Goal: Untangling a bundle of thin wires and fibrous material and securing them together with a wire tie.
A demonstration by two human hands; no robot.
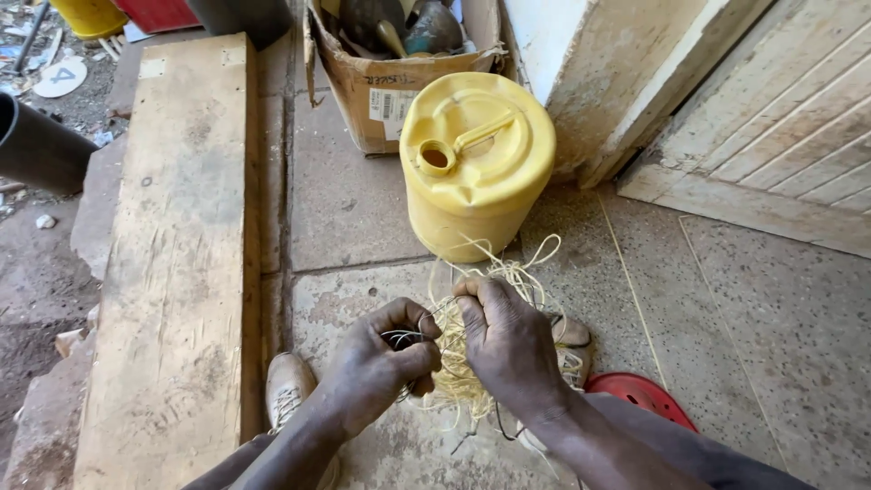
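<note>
Left hand (386, 358) pinches thin dark wire (399, 339), right hand (508, 340) grips pale fibre tangle (458, 372); loose strands could snag, knot or slip.

Both hands cover much of the fibre bundle (458, 367); red disc (640, 395) half hidden.

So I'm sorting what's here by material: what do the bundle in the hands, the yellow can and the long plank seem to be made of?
Bundle: pale straw-coloured strands, thin and curling, probably dry plant fibre, with some dark thin wire among them near the left hand; the right hand grips it too.
Yellow can: smooth, slightly glossy moulded body, looks plastic.
Plank: rough, unfinished wood with visible grain and scuffs.
</note>
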